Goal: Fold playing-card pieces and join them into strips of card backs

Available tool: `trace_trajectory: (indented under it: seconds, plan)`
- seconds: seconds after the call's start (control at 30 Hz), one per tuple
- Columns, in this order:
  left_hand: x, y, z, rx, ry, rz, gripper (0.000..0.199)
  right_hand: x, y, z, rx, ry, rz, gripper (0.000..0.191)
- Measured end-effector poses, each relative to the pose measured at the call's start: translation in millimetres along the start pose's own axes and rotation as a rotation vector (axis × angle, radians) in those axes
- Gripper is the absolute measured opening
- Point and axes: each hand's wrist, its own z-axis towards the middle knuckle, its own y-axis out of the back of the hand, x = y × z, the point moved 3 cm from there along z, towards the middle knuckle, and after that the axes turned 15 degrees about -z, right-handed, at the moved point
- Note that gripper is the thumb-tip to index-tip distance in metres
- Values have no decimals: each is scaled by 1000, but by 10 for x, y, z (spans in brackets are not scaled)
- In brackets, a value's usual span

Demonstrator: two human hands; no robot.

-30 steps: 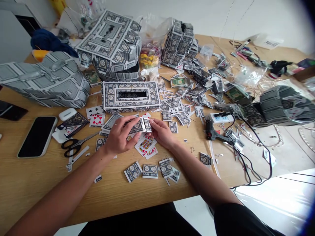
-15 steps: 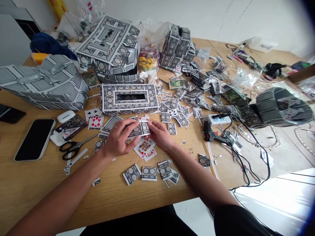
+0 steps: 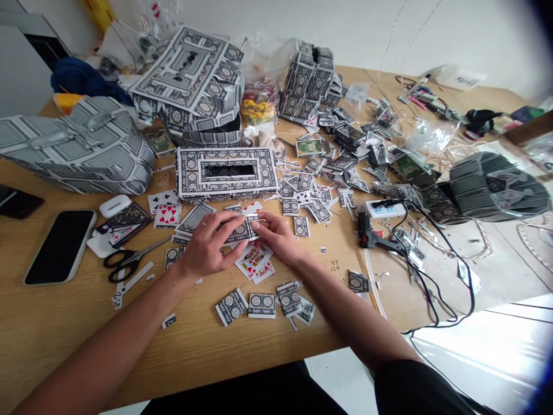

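Between my two hands is a folded playing card [image 3: 240, 231] with a dark patterned back and white edges. My left hand [image 3: 211, 242] grips its left part, thumb below and fingers above. At its right end my right hand [image 3: 276, 235] pinches it, covering much of that end. Under the hands lie face-up king and jack cards [image 3: 254, 260]. Several folded card pieces [image 3: 261, 304] lie nearer the table's front edge. Just behind the hands stands a long box covered in cards [image 3: 227, 173], with a slot in its top.
Scissors [image 3: 129, 257] and a phone [image 3: 60, 246] lie to the left. A glue gun [image 3: 371, 233] and a power strip [image 3: 386, 210] with black cables sit to the right. Card-covered boxes [image 3: 185, 75] and a heap of folded cards [image 3: 345, 135] stand at the back.
My right fingers have shifted left over the folded card's right end, with the thumb now pressing on its face. My left hand stays almost still.
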Motion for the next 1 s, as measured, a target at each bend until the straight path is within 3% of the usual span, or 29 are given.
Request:
trace_trajectory:
  seconds: [1.0]
  plan:
    - [0,-45,5,71,-39,-12,62,66,-27,-79,87,95,-124,42]
